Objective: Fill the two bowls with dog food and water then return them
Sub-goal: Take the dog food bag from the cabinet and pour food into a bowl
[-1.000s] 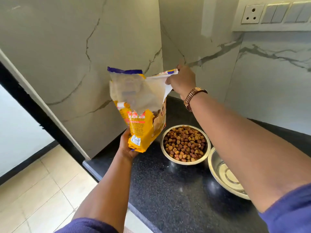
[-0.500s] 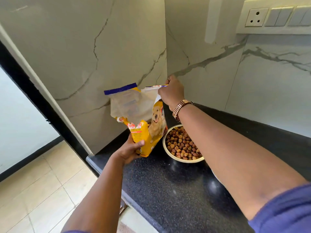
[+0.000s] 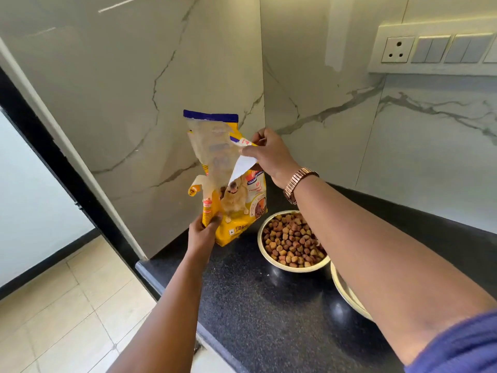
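Observation:
A yellow dog food bag (image 3: 236, 208) with a torn-open top stands upright at the back left corner of the black counter (image 3: 269, 313). My left hand (image 3: 202, 232) grips its lower left side. My right hand (image 3: 269, 154) pinches the torn top flap. Just right of the bag sits a steel bowl (image 3: 269, 261) full of brown kibble (image 3: 291, 240). A second steel bowl (image 3: 347, 294) lies to its right, mostly hidden under my right forearm; its contents are not visible.
Marble walls close the corner behind the bag. A socket and switch panel (image 3: 435, 49) is on the right wall. The counter edge drops to a tiled floor (image 3: 59, 319) on the left, beside a black door frame (image 3: 53, 157).
The bag has come down from a raised, tilted hold to stand upright by the counter corner. Both hands kept their grip and moved down with it.

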